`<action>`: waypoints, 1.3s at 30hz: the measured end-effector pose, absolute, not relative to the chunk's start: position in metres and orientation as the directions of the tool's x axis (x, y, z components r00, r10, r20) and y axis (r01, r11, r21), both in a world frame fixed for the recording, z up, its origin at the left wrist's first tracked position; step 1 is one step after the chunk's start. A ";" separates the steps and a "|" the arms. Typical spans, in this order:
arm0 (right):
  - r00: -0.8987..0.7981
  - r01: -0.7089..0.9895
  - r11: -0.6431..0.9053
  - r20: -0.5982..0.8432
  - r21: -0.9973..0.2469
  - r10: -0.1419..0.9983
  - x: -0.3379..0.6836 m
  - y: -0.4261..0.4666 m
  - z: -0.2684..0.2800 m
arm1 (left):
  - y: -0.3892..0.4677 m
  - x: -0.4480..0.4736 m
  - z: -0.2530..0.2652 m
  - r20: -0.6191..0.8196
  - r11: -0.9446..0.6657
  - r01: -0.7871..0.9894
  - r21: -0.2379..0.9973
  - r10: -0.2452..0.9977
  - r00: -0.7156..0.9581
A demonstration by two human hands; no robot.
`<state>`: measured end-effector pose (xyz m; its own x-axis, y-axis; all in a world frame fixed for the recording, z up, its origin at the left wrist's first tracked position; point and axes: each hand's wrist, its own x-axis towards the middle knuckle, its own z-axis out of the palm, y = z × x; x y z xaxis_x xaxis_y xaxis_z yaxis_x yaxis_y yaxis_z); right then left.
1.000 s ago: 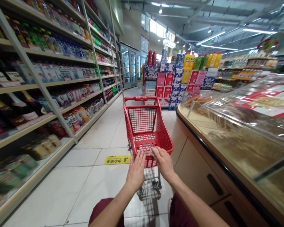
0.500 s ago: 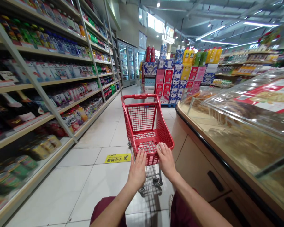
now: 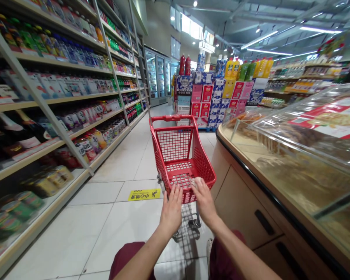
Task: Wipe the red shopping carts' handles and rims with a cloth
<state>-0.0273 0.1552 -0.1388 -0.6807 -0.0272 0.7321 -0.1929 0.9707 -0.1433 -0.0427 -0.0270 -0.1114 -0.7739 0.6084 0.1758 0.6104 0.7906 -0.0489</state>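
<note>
A red plastic shopping cart (image 3: 181,171) stands in front of me, its handle on the far side and its basket holding nothing. My left hand (image 3: 171,206) reaches to the near rim, fingers stretched out and close together, holding nothing that I can see. To its right, my right hand (image 3: 203,200) is at the same rim with its fingers bent forward. A small pale crumpled piece (image 3: 196,181), like a tissue or wipe, shows under those fingertips. Whether the palms touch the rim is hidden.
Drink shelves (image 3: 81,93) line the left side. A glass-topped wooden counter (image 3: 251,186) with packaged food runs close on the right. Behind the cart stand stacked drink cartons (image 3: 204,103). A yellow floor sign (image 3: 144,194) lies left of the cart.
Both hands have shifted slightly along the near rim, the right one a little to the left. The cart is nearly where it was.
</note>
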 end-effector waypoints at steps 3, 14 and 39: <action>-0.708 -0.155 0.979 0.706 -0.131 -0.018 -0.029 0.154 -0.135 | -0.029 -0.043 -0.109 0.161 0.784 0.619 -0.043 0.617 -0.771; -0.728 -0.069 0.990 0.685 -0.124 0.035 -0.017 0.161 -0.133 | -0.028 -0.041 -0.105 0.137 0.786 0.618 0.001 0.613 -0.779; -0.686 -0.042 0.971 0.713 -0.237 0.145 -0.019 0.148 -0.137 | -0.024 -0.041 -0.109 0.160 0.798 0.599 -0.065 0.601 -0.783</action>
<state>-0.0187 0.1479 -0.1375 -0.6861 0.1445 0.7130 -0.0422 0.9705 -0.2373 -0.0410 -0.0240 -0.1087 -0.7829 0.6011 0.1602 0.5993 0.7979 -0.0652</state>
